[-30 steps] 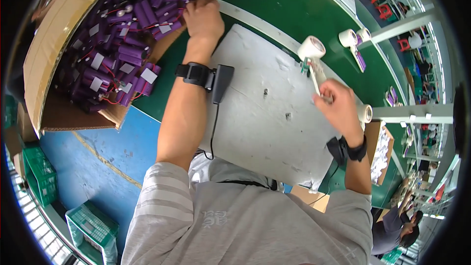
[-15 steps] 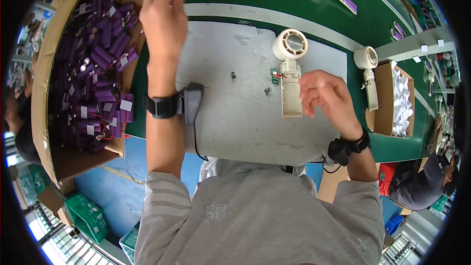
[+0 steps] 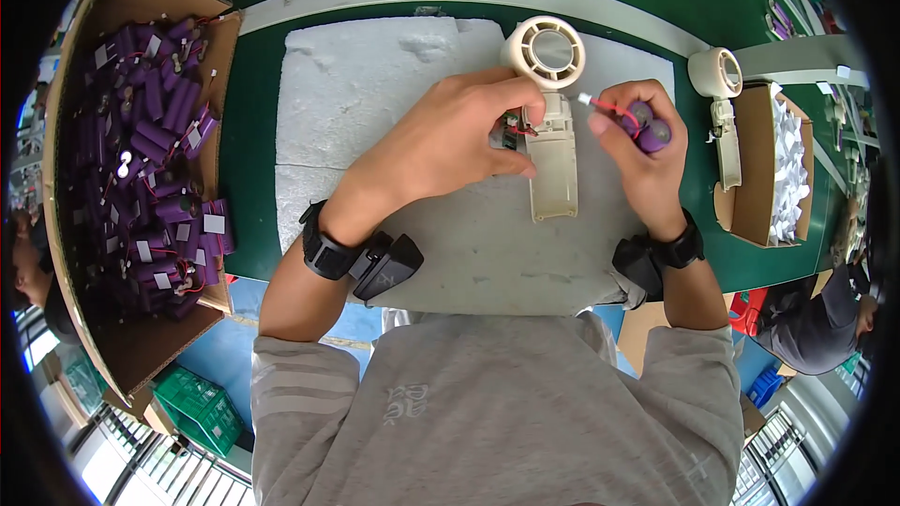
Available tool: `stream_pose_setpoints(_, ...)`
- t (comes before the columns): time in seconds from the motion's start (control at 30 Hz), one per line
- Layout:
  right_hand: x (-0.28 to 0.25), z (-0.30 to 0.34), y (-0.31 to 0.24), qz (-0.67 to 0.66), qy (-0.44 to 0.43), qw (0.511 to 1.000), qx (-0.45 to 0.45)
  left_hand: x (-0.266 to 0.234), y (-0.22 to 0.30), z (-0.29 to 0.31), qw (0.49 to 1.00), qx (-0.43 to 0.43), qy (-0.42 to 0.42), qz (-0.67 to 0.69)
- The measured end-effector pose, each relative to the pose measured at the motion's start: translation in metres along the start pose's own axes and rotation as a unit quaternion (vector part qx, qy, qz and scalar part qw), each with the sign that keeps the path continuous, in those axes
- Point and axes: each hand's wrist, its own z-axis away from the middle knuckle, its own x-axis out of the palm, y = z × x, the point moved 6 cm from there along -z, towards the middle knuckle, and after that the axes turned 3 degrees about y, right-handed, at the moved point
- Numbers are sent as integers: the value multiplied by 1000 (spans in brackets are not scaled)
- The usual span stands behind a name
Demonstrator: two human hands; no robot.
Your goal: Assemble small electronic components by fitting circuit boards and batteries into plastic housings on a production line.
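Note:
A cream handheld fan housing [image 3: 555, 178] lies on the light foam sheet, its round head away from me and its hollow handle toward me. At the handle's left edge is a small green circuit board [image 3: 512, 129], partly hidden by fingers. My left hand [image 3: 441, 136] reaches over it, thumb and forefinger apart, fingertips against the housing's left side. Just right of the housing, my right hand [image 3: 647, 145] is closed around a purple battery pack [image 3: 647, 127]. Its round ends face up, and a red wire with a white plug [image 3: 586, 98] sticks out toward the housing.
An open carton [image 3: 225, 94] of purple battery packs stands at the left. To the right are a second cream fan [image 3: 720, 84] and a small box [image 3: 745, 173] of white pieces. The foam sheet [image 3: 328, 66] covers part of the green table [image 3: 253, 56].
My left hand has come from the far left down to the housing. My right hand has moved right and up from the handle and now shows a purple battery pack in it.

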Motion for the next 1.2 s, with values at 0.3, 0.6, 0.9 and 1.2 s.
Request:
stream_pose_setpoints(0.3, 28, 7, -16, 210, -72, 946, -237, 6, -2, -6, 999, -2, -21, 43)
stream_pose_setpoints(0.6, 31, 8, -14, 208, -51, 960, -179, 5, -15, -4, 992, 7, 21, 126)
stream_pose_setpoints(0.9, 33, 7, -21, 246, -78, 952, -164, 3, -18, -3, 986, -7, -18, 167)
stream_pose_setpoints(1.2, 33, 7, -19, 242, -86, 950, -176, -2, -4, -2, 997, 72, 7, 28)
